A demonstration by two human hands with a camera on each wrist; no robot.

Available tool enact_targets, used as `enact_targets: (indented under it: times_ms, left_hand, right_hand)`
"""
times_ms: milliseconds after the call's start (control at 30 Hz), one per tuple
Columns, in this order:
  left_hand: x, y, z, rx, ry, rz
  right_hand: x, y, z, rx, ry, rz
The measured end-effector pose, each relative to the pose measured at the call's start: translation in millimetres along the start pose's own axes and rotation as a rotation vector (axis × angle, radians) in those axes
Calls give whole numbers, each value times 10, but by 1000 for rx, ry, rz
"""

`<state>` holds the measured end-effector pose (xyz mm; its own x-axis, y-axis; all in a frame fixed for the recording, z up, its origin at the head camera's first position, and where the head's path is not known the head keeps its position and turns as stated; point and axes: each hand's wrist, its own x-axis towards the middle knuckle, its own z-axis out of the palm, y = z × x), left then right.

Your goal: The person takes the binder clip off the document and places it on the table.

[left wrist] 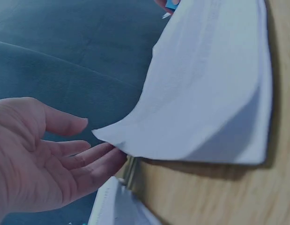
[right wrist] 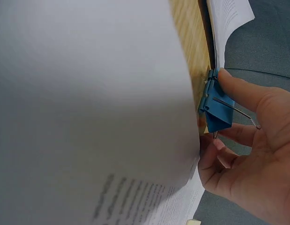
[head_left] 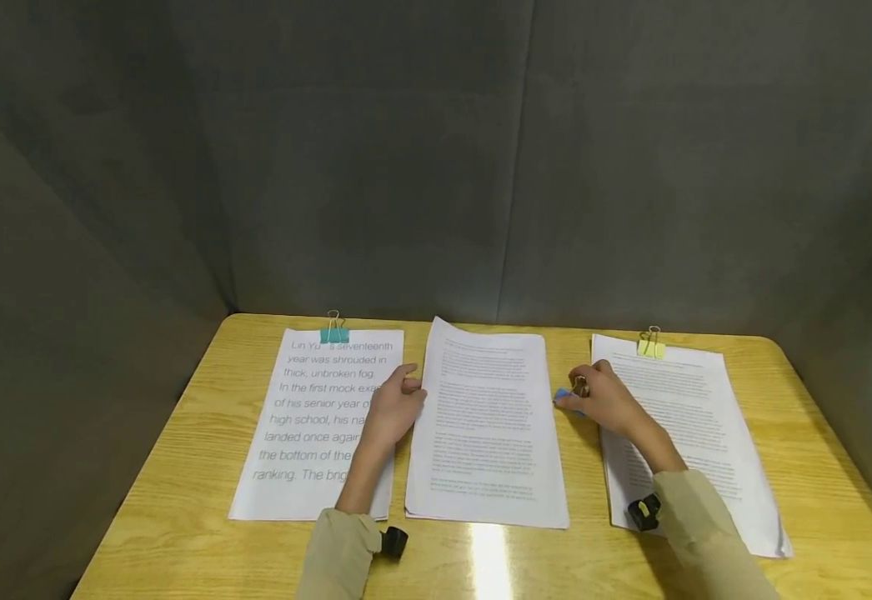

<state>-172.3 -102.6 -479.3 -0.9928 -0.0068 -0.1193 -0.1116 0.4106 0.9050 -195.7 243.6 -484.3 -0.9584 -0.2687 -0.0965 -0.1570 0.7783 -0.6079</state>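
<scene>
Paper lies in three stacks on the counter (head_left: 203, 550); two look done and one left, judging by the clips. The middle stack (head_left: 488, 433) shows no clip; its near edge lies fairly flat, but its far left corner curls up. Beside its left edge is the left hand (head_left: 394, 404), fingers extended, thumb well apart from them, pinching nothing; whether the fingertips touch the paper I cannot tell. The right hand (head_left: 607, 402) pinches a blue clip (right wrist: 220, 110) between thumb and fingers, over the gap between the middle and right stacks, apparently gripping no sheet. Farther off, a teal clip (head_left: 334, 335) sits on the far edge of the left stack (head_left: 316, 417), and a yellow clip (head_left: 652, 348) on that of the right stack (head_left: 706, 442).

As for the rest, nearest are two tan sleeves (head_left: 338, 550), each with a black wrist camera (head_left: 393, 542) beside it. The left arm covers some of the left stack's large print; the right arm crosses the right stack. The curled corner seems the likeliest hindrance to clipping neatly. Beyond the counter hangs a dark grey cloth (head_left: 376, 183).
</scene>
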Motion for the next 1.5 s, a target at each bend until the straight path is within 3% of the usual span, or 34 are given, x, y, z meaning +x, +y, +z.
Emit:
enact_targets:
  times_ms: [233,433,667,833,1133,1300,1500]
  left_hand:
    - [-114,28,-310,37,67,78]
    - [-175,-33,-771,195,130,78]
    - [-247,-240,-1296,344,125,-17]
    - [-332,-400,-1540,368,125,-113]
    - [-425,-582,-1768,329,147,-190]
    - [-459,-628,-1791,291,133,-232]
    - [-469,-676,-1783,299,119,-245]
  right_hand:
    - [45,-131,-111,-70,-68,-9]
    - [73,-362,-197,-87,24,-52]
    - [197,-775,-79,-109,89,-125]
    - [308,-1029,74,-86,81,-171]
    - [444,-1378,501,-71,2,-297]
    - [495,-1562,756,-65,-36,-325]
    - [526,-1738,1080,40,-33,-315]
